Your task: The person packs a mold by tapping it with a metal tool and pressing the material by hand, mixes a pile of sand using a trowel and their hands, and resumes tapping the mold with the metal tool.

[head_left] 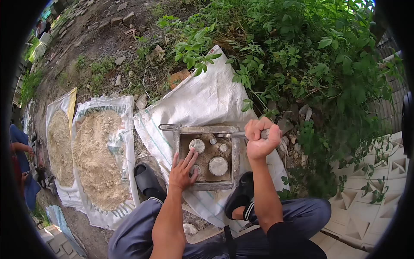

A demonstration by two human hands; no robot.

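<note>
A square frame (209,186) with a wire loop at its upper left corner stands on a white woven sack (202,101). Inside it, several pale round pieces of different sizes sit in brown sand (205,162); the largest disc (218,166) is at the lower right. My left hand (183,171) reaches over the frame's left side with fingers stretched out, the tips touching the upper left disc (197,146). My right hand (262,137) is closed around the handle of a narrow metal trowel-like tool (237,134), which crosses the frame's upper right corner. Its tip is hard to make out.
Two more sacks with heaps of pale sand (97,155) lie to the left. My feet in black sandals (148,180) flank the frame. Leafy plants (293,56) crowd the upper right, above patterned pale blocks (371,181). Another person (23,162) sits at the far left.
</note>
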